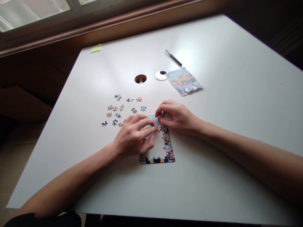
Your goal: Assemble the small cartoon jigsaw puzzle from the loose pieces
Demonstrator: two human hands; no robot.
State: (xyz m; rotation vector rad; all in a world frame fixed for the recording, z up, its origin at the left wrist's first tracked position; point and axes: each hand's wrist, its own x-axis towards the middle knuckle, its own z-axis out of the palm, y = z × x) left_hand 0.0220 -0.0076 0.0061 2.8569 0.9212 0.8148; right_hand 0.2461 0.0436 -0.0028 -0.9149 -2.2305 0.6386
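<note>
A partly assembled jigsaw puzzle lies flat on the white table, its patterned border around a pale middle. My left hand rests over the puzzle's left side with fingers apart and stretched, covering much of that side. Its fingertips are near a yellowish puzzle piece at the upper part. My right hand is at the puzzle's upper right corner, thumb and index finger brought together in a pinch at the top edge. Whatever lies between those fingertips is too small to make out. Loose puzzle pieces are scattered beyond my left hand.
A colourful printed packet lies beyond my right hand, with a dark pen behind it. A round metal cover sits beside a cable hole. A yellow sticky note is at the far left edge, below a window.
</note>
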